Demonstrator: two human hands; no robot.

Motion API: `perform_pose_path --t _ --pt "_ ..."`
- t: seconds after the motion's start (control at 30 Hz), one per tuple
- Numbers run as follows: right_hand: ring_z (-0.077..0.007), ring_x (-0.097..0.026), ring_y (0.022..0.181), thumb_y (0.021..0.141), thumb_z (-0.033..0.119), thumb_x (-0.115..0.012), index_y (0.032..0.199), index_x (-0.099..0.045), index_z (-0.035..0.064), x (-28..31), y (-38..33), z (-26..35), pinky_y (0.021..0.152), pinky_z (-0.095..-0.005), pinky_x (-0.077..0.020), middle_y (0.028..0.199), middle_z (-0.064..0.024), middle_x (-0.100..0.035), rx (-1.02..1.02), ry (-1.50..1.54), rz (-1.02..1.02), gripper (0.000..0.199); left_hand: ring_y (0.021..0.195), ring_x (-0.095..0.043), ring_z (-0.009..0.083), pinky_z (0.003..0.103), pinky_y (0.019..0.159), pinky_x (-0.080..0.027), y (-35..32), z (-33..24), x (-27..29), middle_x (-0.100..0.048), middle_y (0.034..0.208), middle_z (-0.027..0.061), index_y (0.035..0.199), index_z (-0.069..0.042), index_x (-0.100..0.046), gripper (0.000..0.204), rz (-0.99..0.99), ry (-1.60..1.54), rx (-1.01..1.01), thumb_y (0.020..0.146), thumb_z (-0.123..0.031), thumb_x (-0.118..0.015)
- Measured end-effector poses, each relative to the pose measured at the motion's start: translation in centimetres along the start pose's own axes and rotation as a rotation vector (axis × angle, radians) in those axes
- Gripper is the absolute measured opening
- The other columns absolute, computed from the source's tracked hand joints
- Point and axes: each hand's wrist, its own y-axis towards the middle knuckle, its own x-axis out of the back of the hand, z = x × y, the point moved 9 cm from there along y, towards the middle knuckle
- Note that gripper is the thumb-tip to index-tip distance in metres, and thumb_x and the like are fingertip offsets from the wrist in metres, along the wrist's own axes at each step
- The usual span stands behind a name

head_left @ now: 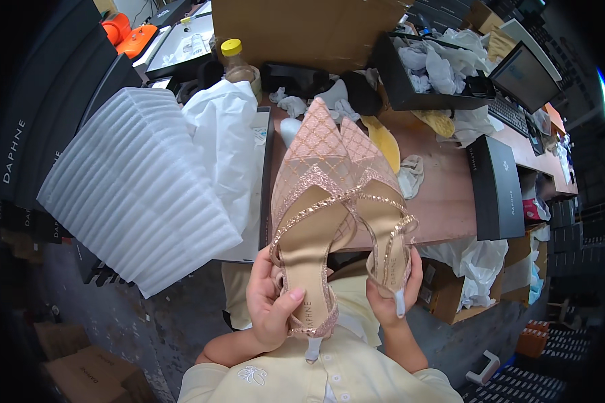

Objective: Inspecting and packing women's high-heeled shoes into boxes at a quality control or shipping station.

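A pair of pink pointed slingback heels with glittery crossed straps is held up over the table's front edge, toes pointing away from me. My left hand (270, 303) grips the left shoe (309, 248) near its heel, thumb on the beige insole. Around the back of the right shoe (385, 235) my right hand (396, 285) is closed. White wrapping covers both slim heels. To the left, a ribbed white foam sheet (138, 188) and white tissue paper (225, 134) lie over an opened shoe box (263, 181), partly hiding it.
A black bin (430, 101) of crumpled plastic stands at the back right, near a monitor (526, 75). A closed dark shoe box (496, 188) stands on the table's right. Behind are a yellow-capped bottle (232, 57) and a cardboard panel (302, 30). Cardboard boxes (450, 295) sit below right.
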Motion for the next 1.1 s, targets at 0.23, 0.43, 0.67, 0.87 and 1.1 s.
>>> perform_pose_path --t 0.23,0.43,0.67,0.87,1.1 --pt "-0.0293 -0.049 0.101 0.067 0.017 -0.074 0.129 -0.029 -0.0079 1.0 -1.3 1.2 0.087 -0.0381 -0.0414 0.111 -0.0197 -0.045 -0.039 0.165 -0.043 0.08 0.094 -0.061 0.025 0.033 0.076 -0.055 0.2 0.2 0.3 -0.055 0.105 0.0214 0.124 0.005 -0.03 0.057 -0.006 0.014 -0.028 0.074 -0.014 -0.052" --pt "-0.0212 -0.048 0.113 0.07 0.015 -0.072 0.137 -0.019 -0.0015 1.5 -1.4 2.0 0.095 -0.0327 -0.0402 0.124 -0.0146 -0.044 -0.091 0.192 0.034 0.087 0.094 -0.061 0.0236 0.031 0.077 -0.054 0.1 0.3 1.0 -0.056 0.104 0.0204 0.124 0.005 -0.031 0.057 -0.052 0.029 -0.037 0.073 -0.014 -0.051" --pt "-0.0215 -0.049 0.112 0.07 0.016 -0.073 0.137 -0.019 -0.0022 2.0 -1.3 2.7 0.093 -0.0329 -0.0416 0.122 -0.0149 -0.045 -0.104 0.21 0.032 0.087 0.088 -0.061 0.0204 0.029 0.075 -0.052 0.3 0.4 0.6 -0.057 0.101 0.0201 0.122 0.004 -0.033 0.053 -0.058 0.033 -0.072 0.076 -0.016 -0.049" --pt "-0.0356 -0.049 0.1 0.065 0.015 -0.075 0.129 -0.031 -0.0061 2.3 0.3 5.2 0.086 -0.0416 -0.0415 0.112 -0.0228 -0.047 0.129 0.053 -0.009 0.08 0.085 -0.062 0.023 0.033 0.076 -0.052 0.9 0.4 1.4 -0.057 0.1 0.0227 0.121 0.004 -0.03 0.048 -0.11 0.0 -0.128 0.078 -0.01 -0.047" --pt "-0.0254 -0.045 0.115 0.074 0.015 -0.07 0.135 -0.025 -0.0039 1.6 -1.3 4.6 0.097 -0.0371 -0.0384 0.126 -0.0166 -0.041 -0.069 0.226 -0.021 0.079 0.108 -0.05 0.0168 0.03 0.091 -0.043 -0.2 2.6 2.6 -0.046 0.122 0.0119 0.133 0.0 -0.027 0.056 -0.101 -0.069 -0.104 0.083 0.0 -0.052"
